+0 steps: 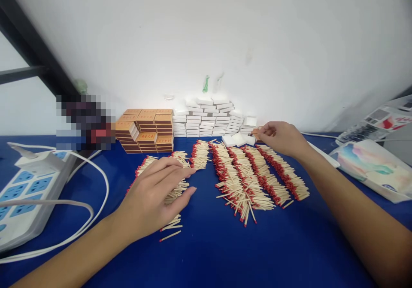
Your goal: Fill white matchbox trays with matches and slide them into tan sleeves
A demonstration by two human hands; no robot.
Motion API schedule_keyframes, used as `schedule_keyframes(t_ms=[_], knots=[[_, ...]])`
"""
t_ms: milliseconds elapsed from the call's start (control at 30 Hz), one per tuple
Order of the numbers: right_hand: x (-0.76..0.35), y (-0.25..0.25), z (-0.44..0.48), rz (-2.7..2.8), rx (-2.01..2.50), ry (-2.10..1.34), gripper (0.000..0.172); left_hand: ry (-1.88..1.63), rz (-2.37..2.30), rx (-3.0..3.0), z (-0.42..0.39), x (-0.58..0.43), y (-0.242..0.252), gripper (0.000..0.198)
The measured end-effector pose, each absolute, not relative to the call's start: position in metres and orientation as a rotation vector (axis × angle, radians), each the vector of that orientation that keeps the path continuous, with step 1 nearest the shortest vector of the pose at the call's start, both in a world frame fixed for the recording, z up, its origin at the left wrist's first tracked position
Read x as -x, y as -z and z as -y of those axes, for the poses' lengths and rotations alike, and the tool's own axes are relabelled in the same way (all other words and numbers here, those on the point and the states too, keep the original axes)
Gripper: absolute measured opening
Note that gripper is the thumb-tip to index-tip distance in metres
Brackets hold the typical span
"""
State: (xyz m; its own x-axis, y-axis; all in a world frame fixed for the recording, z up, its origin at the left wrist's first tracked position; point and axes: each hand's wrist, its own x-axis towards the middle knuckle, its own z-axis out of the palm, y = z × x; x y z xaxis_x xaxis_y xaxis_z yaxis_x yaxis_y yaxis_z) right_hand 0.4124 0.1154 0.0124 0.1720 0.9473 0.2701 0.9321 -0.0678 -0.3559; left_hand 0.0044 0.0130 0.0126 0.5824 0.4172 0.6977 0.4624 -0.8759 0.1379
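Note:
My left hand (157, 191) lies palm down over rows of loose red-tipped matches (175, 192), its fingers stretched out and thumb apart. Part of those matches is hidden beneath it. At the back right, my right hand (280, 137) pinches a small orange-brown matchbox sleeve (256, 134), mostly covered by the fingers. Just left of that hand are loose white matchbox trays (238, 139), in front of a stack of white trays (207, 120). Several slanting rows of matches (238, 176) lie between my hands, heads toward the left.
Orange matchboxes (148, 131) stand stacked against the wall at the back left. A white power strip (35, 189) with looping cables lies on the blue tabletop (209, 253) at left. A pastel-patterned plastic pack (373, 168) lies at right, near a clear printed wrapper (380, 120).

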Motion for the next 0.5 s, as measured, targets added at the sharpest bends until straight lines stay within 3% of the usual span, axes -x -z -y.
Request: schedule_keyframes(t_ms=[500], knots=[[-0.362, -0.012, -0.114, 2.19, 1.624, 0.012, 0.022, 1.169, 0.744, 2.731, -0.011, -0.003, -0.015, 0.037]])
